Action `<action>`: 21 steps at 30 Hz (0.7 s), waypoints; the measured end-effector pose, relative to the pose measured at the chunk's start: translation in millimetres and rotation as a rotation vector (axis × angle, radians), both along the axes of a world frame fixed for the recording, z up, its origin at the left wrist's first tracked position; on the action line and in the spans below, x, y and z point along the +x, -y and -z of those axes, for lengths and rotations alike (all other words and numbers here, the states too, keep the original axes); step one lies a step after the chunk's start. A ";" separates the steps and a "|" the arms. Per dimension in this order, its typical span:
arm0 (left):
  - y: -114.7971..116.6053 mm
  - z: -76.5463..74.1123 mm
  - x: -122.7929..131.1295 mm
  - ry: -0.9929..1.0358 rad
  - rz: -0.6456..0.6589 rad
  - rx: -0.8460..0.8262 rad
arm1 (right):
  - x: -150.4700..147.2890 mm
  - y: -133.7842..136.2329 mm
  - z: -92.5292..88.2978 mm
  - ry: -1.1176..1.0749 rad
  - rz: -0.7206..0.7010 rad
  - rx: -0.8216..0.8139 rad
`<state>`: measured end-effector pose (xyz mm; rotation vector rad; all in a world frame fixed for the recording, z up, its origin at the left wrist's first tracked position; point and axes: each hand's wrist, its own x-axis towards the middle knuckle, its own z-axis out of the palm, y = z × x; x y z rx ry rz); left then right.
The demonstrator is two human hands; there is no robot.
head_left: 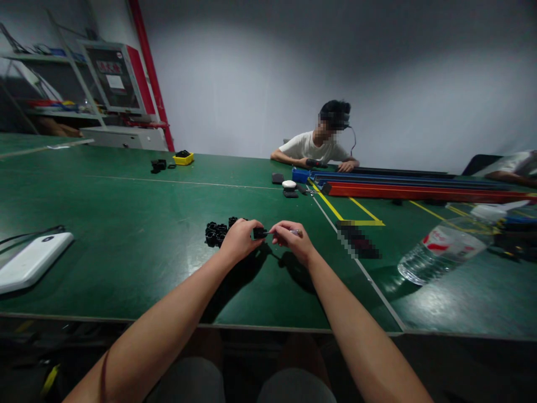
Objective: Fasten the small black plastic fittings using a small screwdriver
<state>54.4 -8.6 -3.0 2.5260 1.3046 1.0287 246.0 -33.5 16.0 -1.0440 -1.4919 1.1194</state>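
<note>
My left hand (238, 239) is closed round a small black plastic part (258, 233), held just above the green table (126, 235). My right hand (290, 238) pinches a thin tool with a pale handle (294, 232), its tip touching the black part. A pile of several similar black parts (217, 232) lies on the table just left of my left hand.
A white power bank (31, 260) with a cable lies at the left edge. A clear water bottle (448, 246) stands at the right. Across the table a person (319, 146) sits by long red, blue and black rails (419, 190). A yellow bin (183, 159) stands far left.
</note>
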 end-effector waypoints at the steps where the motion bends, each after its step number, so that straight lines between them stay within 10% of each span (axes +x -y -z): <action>1: 0.1 -0.1 0.0 0.001 0.003 0.000 | -0.1 0.1 0.0 0.003 -0.001 0.003; 21: -1.3 2.2 -0.8 0.000 -0.007 0.002 | 0.7 1.1 -1.6 0.028 0.013 0.037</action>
